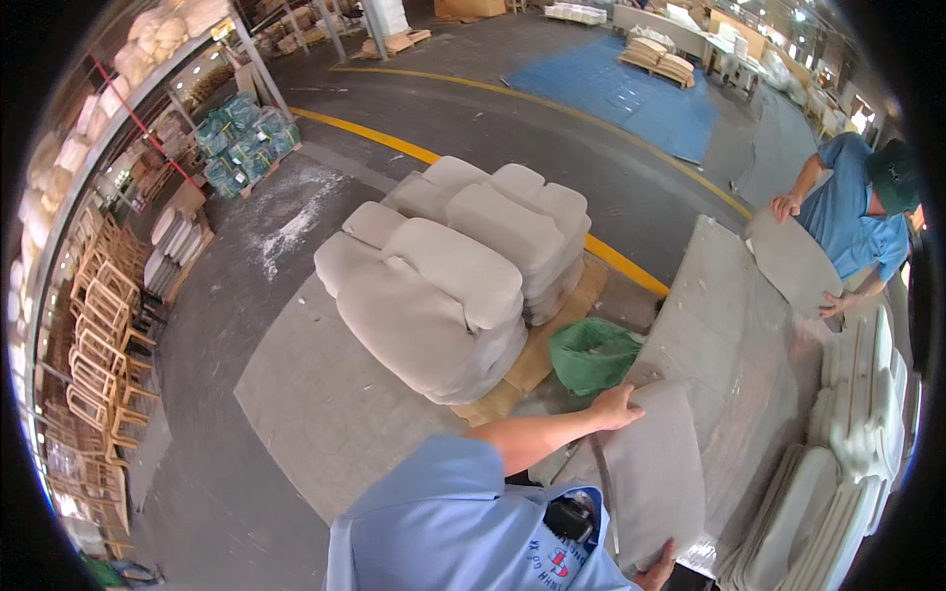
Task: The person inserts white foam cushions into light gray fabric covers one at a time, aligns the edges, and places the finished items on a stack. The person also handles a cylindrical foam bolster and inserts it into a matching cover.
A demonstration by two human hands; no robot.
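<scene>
A flat, light grey cushion panel with rounded corners (pixel 654 473) is held in front of me at the near edge of the work table (pixel 724 330). My left hand (pixel 616 407) is closed on its far corner, with the arm stretched out across my front. Down at the lower edge of the picture, my right hand (pixel 657 568) grips the opposite end; part of that hand is cut off. A green bag (pixel 593 357) sits open just beyond my left hand. Further left, tall piles of similar grey cushions (pixel 424 300) rest on cardboard (pixel 532 364).
Across the table a co-worker in blue (pixel 847 207) handles another grey panel (pixel 793 258). White cushion pieces (pixel 862 394) are stacked at the right. Wooden chair frames (pixel 103 345), a loaded rack (pixel 148 74) and a pallet of green-wrapped bundles (pixel 244 138) stand left.
</scene>
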